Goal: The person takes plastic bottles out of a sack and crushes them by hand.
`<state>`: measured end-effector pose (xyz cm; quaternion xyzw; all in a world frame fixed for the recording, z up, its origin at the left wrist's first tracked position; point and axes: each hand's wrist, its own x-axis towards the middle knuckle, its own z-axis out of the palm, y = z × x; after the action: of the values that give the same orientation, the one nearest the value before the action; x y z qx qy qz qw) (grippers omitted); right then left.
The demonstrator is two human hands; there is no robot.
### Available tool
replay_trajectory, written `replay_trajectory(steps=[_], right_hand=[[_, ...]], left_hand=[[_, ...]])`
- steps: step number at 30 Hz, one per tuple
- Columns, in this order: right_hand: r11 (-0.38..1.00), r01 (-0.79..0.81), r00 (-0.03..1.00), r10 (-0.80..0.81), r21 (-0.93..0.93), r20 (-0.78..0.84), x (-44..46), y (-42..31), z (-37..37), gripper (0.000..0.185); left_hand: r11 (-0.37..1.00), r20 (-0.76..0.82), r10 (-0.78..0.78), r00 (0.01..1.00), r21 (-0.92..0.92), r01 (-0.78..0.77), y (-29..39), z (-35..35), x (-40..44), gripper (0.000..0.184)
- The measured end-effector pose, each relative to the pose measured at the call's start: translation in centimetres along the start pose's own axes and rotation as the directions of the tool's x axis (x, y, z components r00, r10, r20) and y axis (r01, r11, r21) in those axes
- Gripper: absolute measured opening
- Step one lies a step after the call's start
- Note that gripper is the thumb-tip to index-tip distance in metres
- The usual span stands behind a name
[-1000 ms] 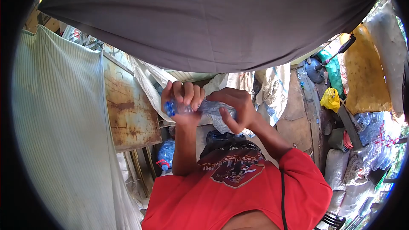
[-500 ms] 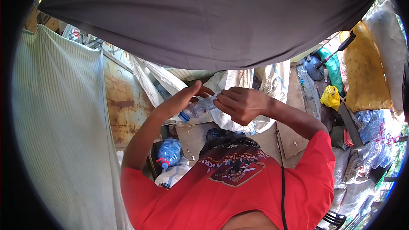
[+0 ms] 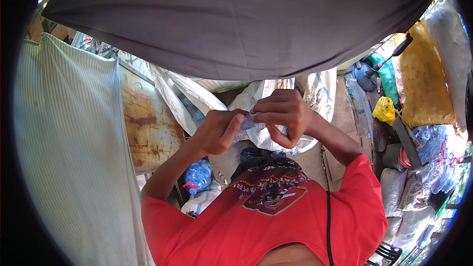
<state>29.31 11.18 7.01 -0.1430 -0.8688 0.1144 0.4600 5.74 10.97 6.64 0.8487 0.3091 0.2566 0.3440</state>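
A clear, crumpled plastic bottle [image 3: 246, 124] is held between my two hands in front of my chest. My left hand [image 3: 220, 131] is closed round its left part, with the thumb lying along the near side. The blue cap is hidden now. My right hand [image 3: 286, 114] has its curled fingertips on the bottle's right end, while its thumb hangs bent and apart from the bottle. Just beyond the hands hangs a large white sack [image 3: 268, 93].
A large blue-tinted bottle [image 3: 198, 176] with a red collar lies by my left elbow. A rusty metal panel [image 3: 150, 130] and a striped curtain [image 3: 74, 157] stand at the left. On the right are a yellow plastic bag [image 3: 384, 110] and bagged clear bottles [image 3: 433, 145]. Dark cloth [image 3: 241, 24] fills the top.
My left hand has turned and closed round the bottle, covering the blue cap. The fingers of my right hand have loosened and its thumb has swung away from the bottle.
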Motion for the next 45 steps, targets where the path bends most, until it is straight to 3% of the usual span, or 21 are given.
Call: replay_trajectory(steps=[5, 8, 11, 13, 14, 15, 19, 23, 26, 27, 30, 31, 34, 35, 39, 42, 45], right_hand=[[0.952, -0.13, 0.978, 0.169, 0.276, -0.123, -0.3, -0.1, 0.2, 0.026], [0.862, -0.155, 0.901, 0.324, 0.482, -0.289, -1.2, -1.0, 1.9, 0.027], [0.766, -0.191, 0.809, 0.477, 0.614, -0.343, -1.9, -2.2, 3.5, 0.033], [0.684, -0.186, 0.777, 0.542, 0.706, -0.32, -2.4, -2.4, 3.9, 0.039], [0.676, -0.198, 0.772, 0.553, 0.71, -0.312, -2.7, -2.3, 4.0, 0.041], [0.668, -0.209, 0.768, 0.564, 0.714, -0.303, -3.0, -2.2, 4.1, 0.044], [0.652, -0.256, 0.759, 0.593, 0.714, -0.269, -2.9, -2.4, 4.0, 0.048], [0.648, -0.245, 0.785, 0.57, 0.721, -0.245, -3.2, -3.1, 3.5, 0.051], [0.617, -0.074, 0.803, 0.502, 0.784, -0.319, -1.9, -4.5, 4.0, 0.051], [0.549, -0.095, 0.762, 0.577, 0.83, -0.295, -2.3, -5.3, 4.6, 0.054], [0.262, 0.356, 0.44, 0.8, 0.897, -0.408, -1.2, -6.2, 8.5, 0.056], [0.202, 0.309, 0.441, 0.836, 0.929, -0.328, -1.3, -6.5, 8.1, 0.055], [0.205, 0.324, 0.445, 0.828, 0.923, -0.34, -1.8, -6.2, 8.5, 0.055], [0.225, 0.226, 0.425, 0.853, 0.948, -0.304, -1.9, -6.4, 7.9, 0.054], [0.532, -0.136, 0.5, 0.765, 0.836, -0.405, -1.6, -4.5, 6.1, 0.053], [0.76, -0.311, 0.683, 0.596, 0.571, -0.421, -2.7, -1.8, 4.5, 0.05], [0.929, -0.231, 0.846, 0.339, 0.289, -0.412, -2.3, -0.1, 2.1, 0.042]], left_hand=[[0.995, -0.064, 0.102, 0.993, 0.003, -0.102, 1.3, -0.7, -0.1, 0.038], [0.985, -0.16, 0.172, 0.972, 0.044, -0.167, 1.0, -0.1, -0.5, 0.035], [0.951, -0.265, 0.31, 0.913, 0.073, -0.302, 0.1, 0.4, -0.1, 0.037], [0.972, -0.285, 0.232, 0.93, 0.033, -0.233, 0.8, 0.4, -0.1, 0.05], [0.979, -0.291, 0.2, 0.936, 0.018, -0.204, 1.1, 0.3, 0.1, 0.056], [0.966, -0.313, 0.254, 0.915, 0.036, -0.256, 1.1, 0.3, 0.5, 0.047], [0.939, -0.427, 0.293, 0.855, -0.039, -0.342, 0.3, 1.4, 1.2, 0.05], [0.867, -0.38, 0.387, 0.84, -0.161, -0.472, 1.1, 2.8, 0.5, 0.051], [0.719, -0.574, 0.391, 0.72, -0.298, -0.628, 1.6, 5.2, -0.2, 0.05], [0.667, -0.616, 0.423, 0.664, -0.283, -0.689, 2.7, 5.3, 0.3, 0.046], [0.695, -0.616, 0.324, 0.718, -0.36, -0.623, 4.7, 5.2, 0.5, 0.043], [0.671, -0.694, 0.284, 0.662, -0.349, -0.654, 4.4, 5.7, 1.4, 0.041], [0.627, -0.721, 0.214, 0.659, -0.416, -0.659, 4.4, 6.2, 1.6, 0.041], [0.612, -0.732, 0.174, 0.658, -0.443, -0.655, 4.4, 6.2, 1.7, 0.041], [0.607, -0.728, -0.002, 0.685, -0.545, -0.578, 3.3, 6.3, 2.2, 0.042], [0.663, -0.653, -0.075, 0.754, -0.598, -0.451, 1.5, 6.3, 2.0, 0.049], [0.791, -0.544, -0.192, 0.817, -0.579, -0.199, 1.0, 5.6, 1.5, 0.057]])
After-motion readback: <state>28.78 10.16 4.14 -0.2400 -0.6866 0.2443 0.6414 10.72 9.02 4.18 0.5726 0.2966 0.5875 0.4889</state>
